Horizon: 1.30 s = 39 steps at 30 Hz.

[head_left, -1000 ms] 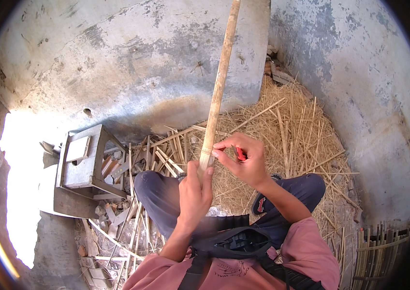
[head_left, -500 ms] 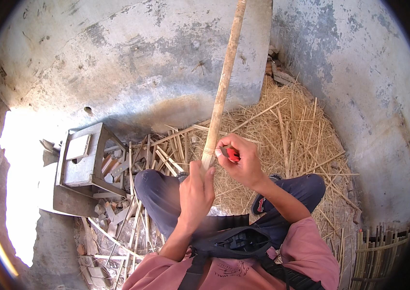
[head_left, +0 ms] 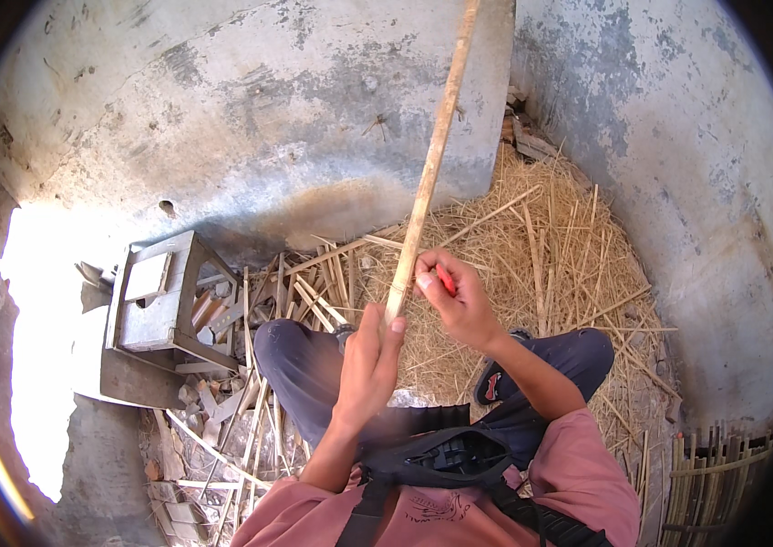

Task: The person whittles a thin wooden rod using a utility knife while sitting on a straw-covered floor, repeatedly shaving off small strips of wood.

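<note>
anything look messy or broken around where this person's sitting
Yes. Split cane offcuts lie criss-crossed between the small wooden stool and the person's knee, with rubble below, and loose shavings cover the floor to the right. The stick looks intact.
</note>
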### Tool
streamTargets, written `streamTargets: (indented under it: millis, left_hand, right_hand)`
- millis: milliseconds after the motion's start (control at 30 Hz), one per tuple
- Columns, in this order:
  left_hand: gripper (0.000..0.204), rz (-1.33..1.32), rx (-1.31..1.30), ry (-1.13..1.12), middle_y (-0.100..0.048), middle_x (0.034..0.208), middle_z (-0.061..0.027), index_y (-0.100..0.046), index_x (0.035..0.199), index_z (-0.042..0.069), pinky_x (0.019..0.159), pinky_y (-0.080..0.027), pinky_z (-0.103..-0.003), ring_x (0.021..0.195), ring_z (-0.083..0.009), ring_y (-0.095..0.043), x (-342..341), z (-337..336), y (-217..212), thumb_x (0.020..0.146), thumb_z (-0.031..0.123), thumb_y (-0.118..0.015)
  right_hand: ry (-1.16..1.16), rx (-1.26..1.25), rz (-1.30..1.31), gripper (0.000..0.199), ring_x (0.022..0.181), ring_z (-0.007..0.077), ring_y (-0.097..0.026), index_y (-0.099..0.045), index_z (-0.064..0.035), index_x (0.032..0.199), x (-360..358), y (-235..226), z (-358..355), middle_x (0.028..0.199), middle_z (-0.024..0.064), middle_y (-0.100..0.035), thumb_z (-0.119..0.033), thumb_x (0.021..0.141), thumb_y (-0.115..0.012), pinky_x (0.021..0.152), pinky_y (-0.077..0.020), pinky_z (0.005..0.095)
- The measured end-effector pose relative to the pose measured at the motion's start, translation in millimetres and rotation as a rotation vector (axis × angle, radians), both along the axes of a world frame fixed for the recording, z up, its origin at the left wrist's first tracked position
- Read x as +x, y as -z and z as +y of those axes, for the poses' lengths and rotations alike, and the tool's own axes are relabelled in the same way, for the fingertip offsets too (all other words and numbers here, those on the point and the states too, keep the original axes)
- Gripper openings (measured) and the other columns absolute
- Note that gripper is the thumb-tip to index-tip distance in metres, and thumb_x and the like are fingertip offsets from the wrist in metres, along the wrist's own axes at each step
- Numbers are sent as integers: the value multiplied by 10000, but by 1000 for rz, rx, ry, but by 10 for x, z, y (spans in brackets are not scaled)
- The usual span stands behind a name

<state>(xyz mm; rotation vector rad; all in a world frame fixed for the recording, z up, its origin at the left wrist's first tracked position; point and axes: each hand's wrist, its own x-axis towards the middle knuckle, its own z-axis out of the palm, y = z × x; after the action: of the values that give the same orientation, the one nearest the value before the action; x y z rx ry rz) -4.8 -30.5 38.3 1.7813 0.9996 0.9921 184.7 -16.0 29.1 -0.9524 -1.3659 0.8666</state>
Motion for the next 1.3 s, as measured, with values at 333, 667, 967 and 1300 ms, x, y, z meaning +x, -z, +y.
streamTargets:
  millis: [333,667,967,1300]
  left_hand:
    - [335,-180,-238,52,-415,743,57,-543,1034,54,514,-287,-229,582,-33,-329,-77,23,24,1151,353,-445]
    - [299,-237,-195,101,-449,712,59,-556,1084,54,502,-300,-225,573,-24,-362,-100,66,14,1132,344,-503]
    - [211,-289,-215,20,-568,665,39,-593,1128,24,539,-377,-237,597,-39,-493,-94,19,-185,1050,196,-686]
    - [409,-46,109,-64,-604,648,-47,-575,1074,17,540,-448,-273,584,-83,-529,-73,108,-83,916,260,-864]
  right_hand:
    - [398,123,-204,255,621,54,-447,-610,-46,1217,455,-162,124,872,-15,-587,-234,1049,-648,552,-379,237]
    - [85,287,-511,286,730,226,-705,-698,-38,1111,149,-329,-106,930,97,-708,-296,991,-738,640,-546,344]
    - [215,466,-625,311,702,274,-719,-712,-56,1136,-5,-210,-119,919,88,-719,-309,960,-753,579,-541,371]
    - [244,538,-630,329,674,256,-708,-716,-52,1167,-55,-185,-150,879,74,-703,-269,925,-769,543,-518,366]
